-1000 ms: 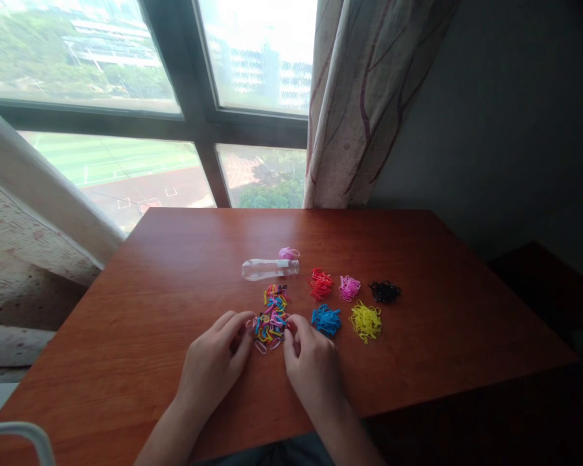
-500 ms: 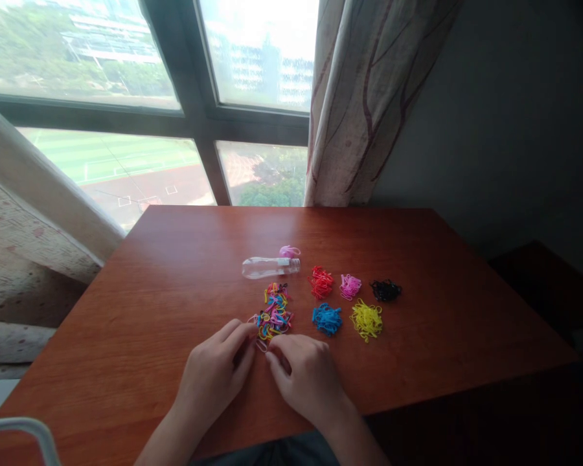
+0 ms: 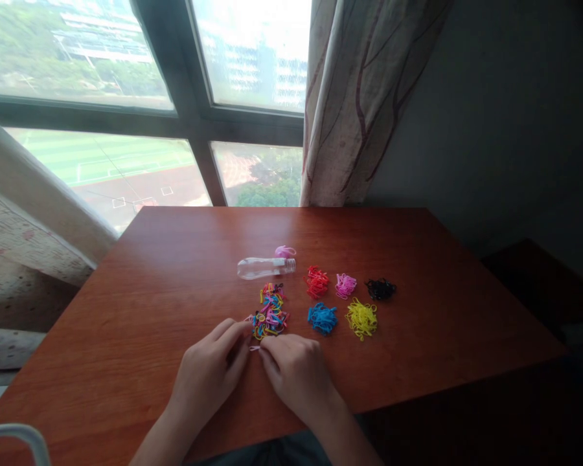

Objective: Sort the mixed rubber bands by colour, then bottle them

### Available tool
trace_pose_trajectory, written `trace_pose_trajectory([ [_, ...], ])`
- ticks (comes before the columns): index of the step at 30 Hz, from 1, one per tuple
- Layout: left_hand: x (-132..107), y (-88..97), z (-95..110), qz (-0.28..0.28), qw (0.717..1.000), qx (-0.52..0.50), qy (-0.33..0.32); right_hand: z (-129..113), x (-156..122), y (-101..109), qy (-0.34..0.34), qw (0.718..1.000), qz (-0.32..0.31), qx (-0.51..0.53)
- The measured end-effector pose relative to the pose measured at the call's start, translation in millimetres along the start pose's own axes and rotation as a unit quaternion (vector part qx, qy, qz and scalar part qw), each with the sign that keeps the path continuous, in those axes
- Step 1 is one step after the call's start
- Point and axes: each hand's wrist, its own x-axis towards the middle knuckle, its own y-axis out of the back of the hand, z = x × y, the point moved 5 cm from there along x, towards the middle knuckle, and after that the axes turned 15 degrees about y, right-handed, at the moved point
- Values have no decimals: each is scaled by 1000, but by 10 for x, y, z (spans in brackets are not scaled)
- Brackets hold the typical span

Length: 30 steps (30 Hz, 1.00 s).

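Observation:
A mixed heap of small looped plastic stitch markers (image 3: 271, 317), in several colours, lies on the table just beyond my hands. My right hand (image 3: 296, 366) is at its near edge, thumb and forefinger pinched on one end of a pale pink stitch marker (image 3: 255, 348). My left hand (image 3: 214, 362) rests at the heap's left edge, fingers curled and thumb close to the forefinger; whatever lies between those tips is hidden. Right of the heap are single-colour piles: red (image 3: 317, 283), blue (image 3: 322, 318), pink (image 3: 345, 285), yellow (image 3: 362, 318) and black (image 3: 380, 288).
Behind the heap, a clear plastic bottle (image 3: 260, 267) lies on its side, with a pinkish-purple object (image 3: 285, 251) beyond its neck. The wooden table (image 3: 418, 259) ends at a window. A white curved tube (image 3: 24, 432) stands at the lower left.
The pale pink stitch marker at my right fingertips has turned from slanted to nearly level. My hands have barely moved; the whole view has shifted slightly.

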Motion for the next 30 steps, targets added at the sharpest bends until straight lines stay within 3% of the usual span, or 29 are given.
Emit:
trace_pose_trajectory([
  [5,9,60,-38,21,998,-63,23,17,-84,109,-17,993,94,71],
  [8,3,58,-40,14,998,-60,26,156,-165,307,-37,986,145,75],
  [14,-1,11,-41,-5,999,-35,26,857,-297,917,-117,974,189,-50],
  [17,-1,4,-47,-7,999,-28,26,1156,-307,1085,-145,967,177,-112],
  [23,-3,12,-46,-3,999,-22,23,1405,-298,1092,-184,957,141,-174],
  [30,5,6,-36,-5,999,-20,26,1413,-342,1081,-187,956,131,-185],
])
